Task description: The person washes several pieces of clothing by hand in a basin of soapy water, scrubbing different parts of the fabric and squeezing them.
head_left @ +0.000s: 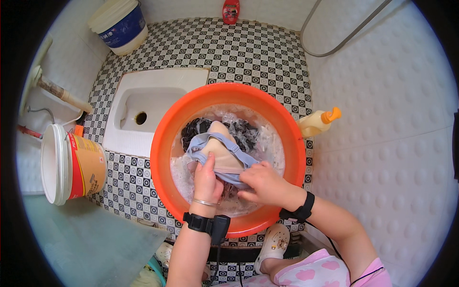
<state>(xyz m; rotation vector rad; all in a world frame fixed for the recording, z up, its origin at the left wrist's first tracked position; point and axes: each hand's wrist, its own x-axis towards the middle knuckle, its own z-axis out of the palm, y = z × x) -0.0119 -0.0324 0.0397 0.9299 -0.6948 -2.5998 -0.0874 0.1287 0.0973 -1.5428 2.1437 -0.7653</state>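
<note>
A bra [222, 158] with beige cups and light blue straps is held over soapy water in a large orange basin [165, 129]. My left hand [207, 181] grips its near left part, thumb lying on the beige cup. At its lower right edge, the fingers of my right hand [265, 184] are closed on the blue band. Dark wet clothes [244, 131] and pale cloth sit in the suds behind and around it. Part of the bra is hidden beneath my hands.
A white squat toilet [112, 129] is set into the tiled floor left of the basin. Buckets stand at left [88, 165] and far left [125, 40]. A pump bottle [313, 125] is right of the basin; a red bottle [231, 12] and a grey hose [330, 53] are farther back.
</note>
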